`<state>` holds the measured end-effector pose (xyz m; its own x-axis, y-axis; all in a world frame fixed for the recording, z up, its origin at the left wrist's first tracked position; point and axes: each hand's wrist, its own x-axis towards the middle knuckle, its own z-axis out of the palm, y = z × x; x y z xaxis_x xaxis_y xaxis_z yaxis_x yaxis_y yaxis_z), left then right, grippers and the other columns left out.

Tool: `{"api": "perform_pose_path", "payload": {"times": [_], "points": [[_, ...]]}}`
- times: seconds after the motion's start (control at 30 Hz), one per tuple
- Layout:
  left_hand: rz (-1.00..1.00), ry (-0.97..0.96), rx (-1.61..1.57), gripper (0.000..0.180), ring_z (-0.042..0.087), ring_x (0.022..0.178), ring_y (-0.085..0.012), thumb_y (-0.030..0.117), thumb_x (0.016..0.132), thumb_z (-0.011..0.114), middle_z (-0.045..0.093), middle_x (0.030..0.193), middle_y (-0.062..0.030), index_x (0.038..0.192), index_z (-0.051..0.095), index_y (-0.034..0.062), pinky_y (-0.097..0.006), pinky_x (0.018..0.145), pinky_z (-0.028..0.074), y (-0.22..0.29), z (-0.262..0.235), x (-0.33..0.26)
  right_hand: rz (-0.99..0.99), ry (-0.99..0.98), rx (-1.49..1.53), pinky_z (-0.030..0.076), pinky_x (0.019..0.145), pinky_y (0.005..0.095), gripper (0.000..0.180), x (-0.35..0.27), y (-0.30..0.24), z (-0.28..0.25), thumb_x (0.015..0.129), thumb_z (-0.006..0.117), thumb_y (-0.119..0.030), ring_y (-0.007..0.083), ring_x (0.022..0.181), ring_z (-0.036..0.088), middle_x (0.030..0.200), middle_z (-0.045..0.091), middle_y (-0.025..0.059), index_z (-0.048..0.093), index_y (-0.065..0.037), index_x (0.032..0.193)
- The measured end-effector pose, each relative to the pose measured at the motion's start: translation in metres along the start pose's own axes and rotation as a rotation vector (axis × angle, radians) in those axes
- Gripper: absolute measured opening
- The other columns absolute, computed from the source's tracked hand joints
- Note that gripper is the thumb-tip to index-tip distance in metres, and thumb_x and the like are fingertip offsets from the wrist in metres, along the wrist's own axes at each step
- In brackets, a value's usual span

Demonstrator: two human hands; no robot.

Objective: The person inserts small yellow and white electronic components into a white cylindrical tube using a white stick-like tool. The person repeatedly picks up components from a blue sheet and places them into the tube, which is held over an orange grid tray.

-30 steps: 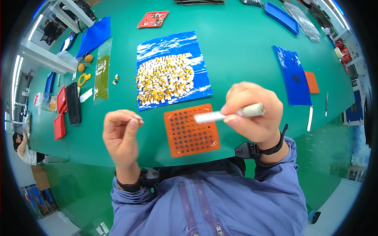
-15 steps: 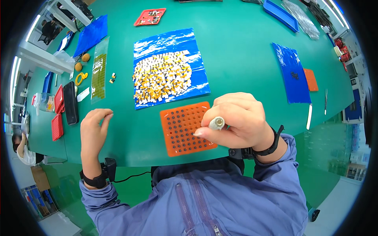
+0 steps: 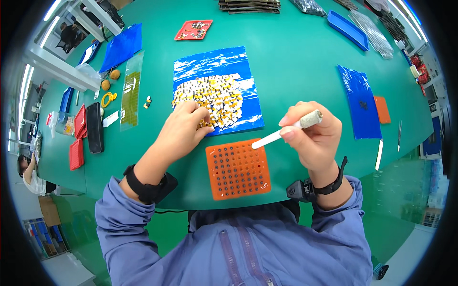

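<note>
My right hand (image 3: pixel 317 136) grips a white pen-like stick (image 3: pixel 269 139) with a pale wrapped upper end. The stick slants down to the left, its tip over the upper right of an orange tray (image 3: pixel 226 190). This tray has rows of small holes; small dark round parts fill many of them, while several at the upper right show none. My left hand (image 3: pixel 186 126) is at the lower left edge of a pile of small white and yellow pieces (image 3: pixel 224 97), fingers curled, thumb and forefinger slightly apart. The pile lies on a blue sheet (image 3: pixel 214 57).
A red tray (image 3: pixel 193 30) with small metal parts stands farther back. To the left lie a yellow-green strip (image 3: pixel 130 97), a black case (image 3: pixel 95 128) and red trays (image 3: pixel 76 153). On the right are another blue sheet (image 3: pixel 358 102), an orange tray (image 3: pixel 381 109) and tweezers (image 3: pixel 400 136).
My left hand has moved right and forward to the pile. My right hand has shifted right and tilted the stick, so its length and tip now show over the orange tray.
</note>
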<state>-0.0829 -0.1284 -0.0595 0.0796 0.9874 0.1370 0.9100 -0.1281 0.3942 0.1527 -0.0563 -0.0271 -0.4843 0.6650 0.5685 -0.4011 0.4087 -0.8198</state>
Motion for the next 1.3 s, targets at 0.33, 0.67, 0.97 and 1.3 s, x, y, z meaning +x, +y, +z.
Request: {"api": "perform_pose_path", "payload": {"times": [0.33, 0.67, 0.97, 1.3], "points": [[-0.004, -0.030, -0.151, 0.016, 0.050, 0.080, -0.0220, 0.007, 0.070, 0.069, 0.050, 0.079, -0.0063, 0.076, 0.054, 0.0053, -0.030, 0.069, 0.041, -0.007, 0.003, 0.001, -0.018, -0.064, -0.066, 0.042, 0.053, 0.0195, 0.007, 0.001, -0.002, -0.004, 0.075, 0.065, 0.003, 0.0074, 0.065, 0.057, 0.074, 0.061, 0.0041, 0.060, 0.001, 0.080], [-0.033, 0.111, -1.673, 0.010, 0.052, 0.071, -0.0140, 0.003, 0.080, 0.057, 0.053, 0.075, -0.0055, 0.084, 0.048, 0.0044, -0.025, 0.064, 0.040, 0.032, -0.019, -0.046, 0.383, -0.225, 0.218, 0.046, 0.064, 0.0196, 0.014, -0.002, -0.002, 0.002, 0.077, 0.064, 0.002, 0.0081, 0.073, 0.059, 0.080, 0.063, 0.0051, 0.060, 0.001, 0.090], [0.166, 0.065, -1.902, 0.017, 0.047, 0.065, -0.0141, 0.015, 0.083, 0.060, 0.046, 0.070, -0.0031, 0.082, 0.044, 0.0086, -0.028, 0.057, 0.037, 0.054, 0.003, -0.048, 0.404, -0.290, 0.341, 0.048, 0.066, 0.0210, 0.013, -0.001, 0.000, 0.005, 0.077, 0.063, 0.003, 0.0110, 0.075, 0.061, 0.080, 0.064, 0.0075, 0.060, 0.002, 0.090], [0.073, 0.074, -1.802, 0.017, 0.047, 0.066, -0.0152, 0.012, 0.082, 0.060, 0.047, 0.071, -0.0039, 0.081, 0.043, 0.0084, -0.029, 0.057, 0.039, 0.060, -0.004, -0.036, 0.169, -0.327, -0.099, 0.045, 0.059, 0.0241, 0.007, 0.011, -0.004, -0.008, 0.078, 0.062, -0.002, 0.0137, 0.066, 0.057, 0.074, 0.061, 0.0066, 0.061, 0.001, 0.085]]}}
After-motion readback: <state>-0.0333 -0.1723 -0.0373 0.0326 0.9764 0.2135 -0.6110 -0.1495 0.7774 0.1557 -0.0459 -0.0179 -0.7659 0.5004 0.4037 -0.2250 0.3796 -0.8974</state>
